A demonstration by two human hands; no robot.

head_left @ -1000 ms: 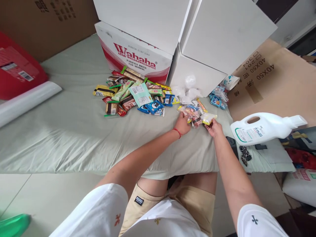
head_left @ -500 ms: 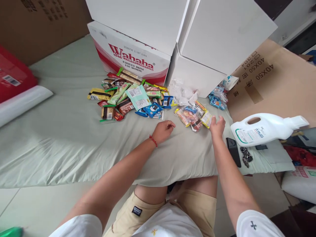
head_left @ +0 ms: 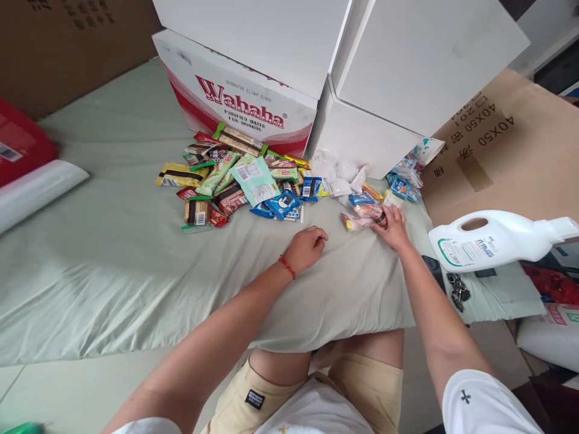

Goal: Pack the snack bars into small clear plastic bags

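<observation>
At your far left, a red container (head_left: pixel 22 144) stands beside a white roll (head_left: pixel 40 190) lying on the sheet (head_left: pixel 136 271). Next comes the heap of snacks (head_left: pixel 257 181), in green, yellow, brown and blue wrappers, in front of the Wahaha box (head_left: pixel 253 99). Your left hand (head_left: pixel 308 248), with a red band (head_left: pixel 287 267) at the wrist, is loosely curled over the sheet, near the heap but apart from it. Crumpled clear bags (head_left: pixel 339 175) lie to the right of the heap, and just in front of them sits a small group of packets (head_left: pixel 362 220). Your right hand (head_left: pixel 392 228) reaches onto this group, fingers touching it; you cannot tell whether they grip. Farther right, blue packs (head_left: pixel 403 187) lie between a white box (head_left: pixel 380 132) and the cardboard (head_left: pixel 474 132). Near the sheet's right end are keys (head_left: pixel 459 292) and a white bottle (head_left: pixel 502 241) on its side.
</observation>
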